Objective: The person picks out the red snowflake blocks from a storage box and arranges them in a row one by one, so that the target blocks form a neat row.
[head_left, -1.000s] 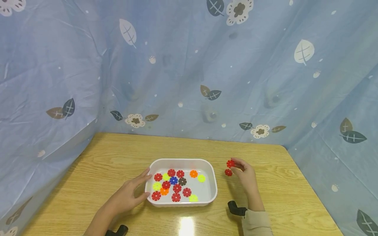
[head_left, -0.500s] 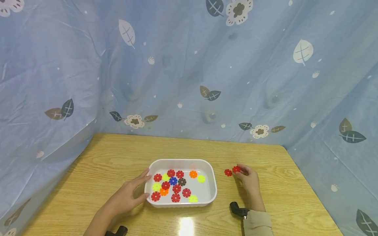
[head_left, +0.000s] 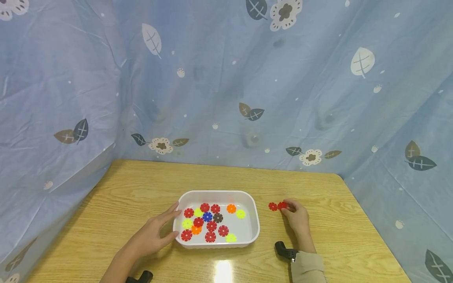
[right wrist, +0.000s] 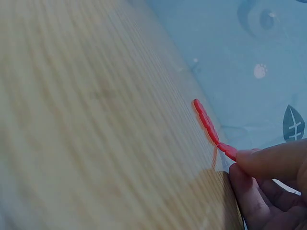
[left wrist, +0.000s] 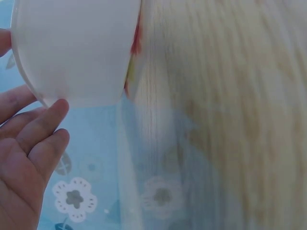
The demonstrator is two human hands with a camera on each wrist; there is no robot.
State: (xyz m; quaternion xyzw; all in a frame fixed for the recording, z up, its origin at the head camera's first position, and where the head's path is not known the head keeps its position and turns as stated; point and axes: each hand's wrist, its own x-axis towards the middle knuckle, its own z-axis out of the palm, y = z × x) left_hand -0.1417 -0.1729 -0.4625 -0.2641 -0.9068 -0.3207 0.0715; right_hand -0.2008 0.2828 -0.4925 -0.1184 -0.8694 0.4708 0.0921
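Thumb and fingers of the right hand point(head_left: 298, 217) pinch a red notched disc point(head_left: 282, 205) just above the table, right of the tray. Beside it, to the left, a second red disc point(head_left: 273, 206) lies on the table, its edge close to or touching the held one. In the right wrist view the pinched disc point(right wrist: 229, 151) tilts against the flat disc point(right wrist: 205, 120). The left hand point(head_left: 152, 236) rests its fingers and thumb on the left rim of the white tray point(head_left: 252, 232); the left wrist view shows its fingertips against the tray wall point(left wrist: 79, 57).
Inside the tray lie several notched discs: red, yellow, orange, a blue one point(head_left: 207, 217) and a dark brown one point(head_left: 218, 217). A blue patterned curtain point(head_left: 212, 78) stands behind and beside the wooden table point(head_left: 148, 184). A black wrist device point(head_left: 283, 250) is by the right forearm.
The right hand has moved its red disc from above the lying disc to that disc's right side and lowered it. The left hand and the tray have stayed in place.
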